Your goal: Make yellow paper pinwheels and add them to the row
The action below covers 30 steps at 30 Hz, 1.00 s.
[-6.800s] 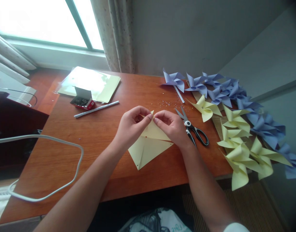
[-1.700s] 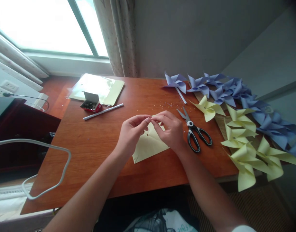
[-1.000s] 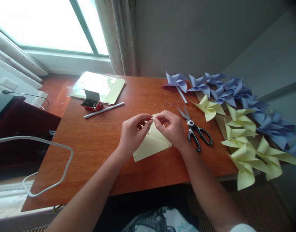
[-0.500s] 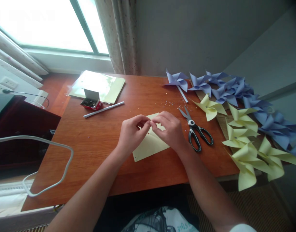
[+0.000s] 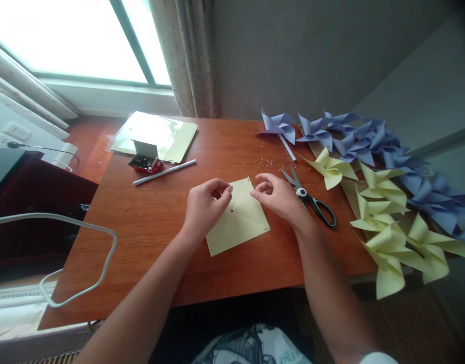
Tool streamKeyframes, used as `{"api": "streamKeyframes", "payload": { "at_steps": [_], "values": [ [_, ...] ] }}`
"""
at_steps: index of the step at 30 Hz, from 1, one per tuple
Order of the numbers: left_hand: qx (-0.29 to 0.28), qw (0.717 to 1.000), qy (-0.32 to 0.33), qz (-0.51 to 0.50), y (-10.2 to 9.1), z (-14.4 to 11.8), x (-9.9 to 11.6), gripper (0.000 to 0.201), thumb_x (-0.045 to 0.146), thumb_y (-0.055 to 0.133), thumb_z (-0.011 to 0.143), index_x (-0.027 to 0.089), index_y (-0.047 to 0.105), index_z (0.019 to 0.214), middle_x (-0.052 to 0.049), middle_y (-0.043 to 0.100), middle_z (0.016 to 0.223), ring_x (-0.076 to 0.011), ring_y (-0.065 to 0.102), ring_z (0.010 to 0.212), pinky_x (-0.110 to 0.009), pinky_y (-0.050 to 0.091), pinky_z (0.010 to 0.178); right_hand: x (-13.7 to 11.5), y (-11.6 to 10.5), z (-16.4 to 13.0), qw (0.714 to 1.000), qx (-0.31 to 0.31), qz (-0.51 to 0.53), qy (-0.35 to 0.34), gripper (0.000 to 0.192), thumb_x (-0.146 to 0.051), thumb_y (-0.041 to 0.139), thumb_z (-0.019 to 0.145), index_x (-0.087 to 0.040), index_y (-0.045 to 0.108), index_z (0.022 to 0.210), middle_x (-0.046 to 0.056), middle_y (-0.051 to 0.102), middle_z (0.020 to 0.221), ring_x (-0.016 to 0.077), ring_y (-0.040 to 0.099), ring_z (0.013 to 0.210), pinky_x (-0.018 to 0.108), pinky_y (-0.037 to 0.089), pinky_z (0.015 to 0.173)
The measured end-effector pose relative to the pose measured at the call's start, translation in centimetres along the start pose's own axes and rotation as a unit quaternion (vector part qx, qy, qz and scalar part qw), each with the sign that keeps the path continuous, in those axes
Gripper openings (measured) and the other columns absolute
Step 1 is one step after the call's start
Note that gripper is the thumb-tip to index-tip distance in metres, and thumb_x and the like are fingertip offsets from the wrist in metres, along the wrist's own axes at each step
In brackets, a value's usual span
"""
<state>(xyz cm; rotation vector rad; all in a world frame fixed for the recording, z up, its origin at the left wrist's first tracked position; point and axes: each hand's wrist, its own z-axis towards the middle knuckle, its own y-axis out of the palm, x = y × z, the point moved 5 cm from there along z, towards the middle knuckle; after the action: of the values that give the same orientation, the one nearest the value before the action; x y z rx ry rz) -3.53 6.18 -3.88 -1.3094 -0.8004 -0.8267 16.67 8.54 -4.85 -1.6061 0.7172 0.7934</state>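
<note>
Yellow paper square (image 5: 238,220), left hand (image 5: 205,210) pinching tiny pin (image 5: 231,188)

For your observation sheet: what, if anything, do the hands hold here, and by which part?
The left hand pinches a tiny pin-like piece at its fingertips over the yellow paper; which part cannot be told. The right hand holds nothing visible.

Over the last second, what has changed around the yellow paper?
The right hand has let go of the yellow paper and drawn right toward the scissors; the lifted flap has dropped, so the sheet lies flat. The left hand still pinches a small pin over the sheet. The scissors, pinwheels, pin box and white stick stayed put.
</note>
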Motion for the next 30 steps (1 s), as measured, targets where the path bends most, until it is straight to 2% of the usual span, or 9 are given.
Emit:
{"api": "streamKeyframes", "payload": {
  "at_steps": [3,6,8,10,15,19,22,26,30],
  "values": [
    [-0.013,1.0,-0.001,0.019,0.3,0.0,-0.2,0.016,0.031,0.065,0.082,0.019,0.072,0.078,-0.001,0.071,0.068,-0.015,0.06,0.061,-0.023,0.042,0.056,-0.5,0.7,-0.3,0.995,-0.051,0.087,-0.013,0.043,-0.03,0.078,0.075,-0.019,0.066,0.114,0.001,0.073,0.083,0.0175,0.068,0.075,0.031,0.054,0.07],
    [-0.012,1.0,0.0,0.008,0.2,0.1,-0.1,0.016,0.032,0.066,0.082,0.018,0.072,0.077,-0.002,0.071,0.068,-0.0152,0.06,0.062,-0.023,0.043,0.056,-1.4,1.3,-0.8,0.987,-0.116,0.108,-0.04,0.021,-0.031,0.075,0.079,-0.02,0.072,0.097,0.002,0.073,0.083,0.0199,0.069,0.078,0.031,0.055,0.069],
    [-0.002,1.0,0.0,-0.024,-0.1,0.1,0.2,0.016,0.032,0.066,0.083,0.018,0.072,0.077,-0.002,0.071,0.07,-0.0153,0.061,0.063,-0.024,0.044,0.058,-1.9,1.2,-1.0,0.985,-0.125,0.1,-0.064,0.01,-0.031,0.07,0.084,-0.021,0.072,0.086,0.001,0.073,0.08,0.0214,0.069,0.08,0.032,0.056,0.07],
    [0.022,0.997,-0.006,-0.068,-0.7,0.2,0.4,0.016,0.032,0.067,0.083,0.017,0.071,0.078,-0.003,0.072,0.072,-0.0156,0.062,0.065,-0.024,0.046,0.06,-2.1,0.6,-1.1,0.987,-0.091,0.106,-0.079,0.011,-0.031,0.067,0.087,-0.022,0.071,0.083,0.001,0.072,0.079,0.0221,0.069,0.081,0.033,0.056,0.07],
    [0.104,0.981,-0.032,-0.158,-2.7,0.4,0.2,0.015,0.031,0.069,0.084,0.016,0.071,0.079,-0.003,0.071,0.074,-0.0126,0.057,0.062,-0.024,0.045,0.059,-1.7,-1.8,-0.9,0.976,0.011,0.2,-0.085,0.012,-0.036,0.07,0.086,-0.024,0.07,0.089,0.001,0.074,0.085,0.0225,0.07,0.082,0.033,0.057,0.068],
    [0.136,0.963,-0.063,-0.224,-3.4,0.7,-0.7,0.016,0.032,0.071,0.083,0.016,0.071,0.079,-0.003,0.069,0.075,-0.0103,0.053,0.059,-0.022,0.041,0.054,-1.7,-3.3,-1.2,0.96,0.046,0.258,-0.098,0.015,-0.036,0.075,0.082,-0.027,0.071,0.094,0.002,0.076,0.092,0.0248,0.071,0.087,0.038,0.058,0.077],
    [0.11,0.959,-0.093,-0.245,-3.0,0.8,-1.1,0.015,0.031,0.073,0.08,0.016,0.071,0.077,-0.003,0.069,0.074,-0.0096,0.053,0.059,-0.021,0.041,0.053,-1.8,-3.5,-1.6,0.947,0.041,0.301,-0.109,0.026,-0.043,0.077,0.076,-0.029,0.07,0.096,0.004,0.076,0.097,0.0284,0.071,0.094,0.044,0.058,0.08],
    [0.031,0.964,-0.104,-0.243,-1.7,0.5,-0.4,0.016,0.032,0.074,0.077,0.016,0.073,0.077,-0.004,0.072,0.075,-0.0144,0.061,0.066,-0.022,0.045,0.053,-1.4,-3.3,-1.7,0.952,0.058,0.294,-0.066,0.038,-0.063,0.069,0.072,-0.033,0.065,0.094,0.006,0.075,0.099,0.0306,0.07,0.091,0.045,0.056,0.069],
    [-0.04,0.961,-0.079,-0.262,-0.4,0.1,0.7,0.022,0.036,0.078,0.068,0.018,0.066,0.064,-0.003,0.071,0.069,-0.0214,0.067,0.071,-0.027,0.052,0.056,-1.8,-2.4,-1.4,0.953,0.053,0.291,-0.065,0.033,-0.058,0.068,0.075,-0.03,0.063,0.091,0.005,0.072,0.09,0.0266,0.069,0.082,0.042,0.056,0.07]
  ]
}}
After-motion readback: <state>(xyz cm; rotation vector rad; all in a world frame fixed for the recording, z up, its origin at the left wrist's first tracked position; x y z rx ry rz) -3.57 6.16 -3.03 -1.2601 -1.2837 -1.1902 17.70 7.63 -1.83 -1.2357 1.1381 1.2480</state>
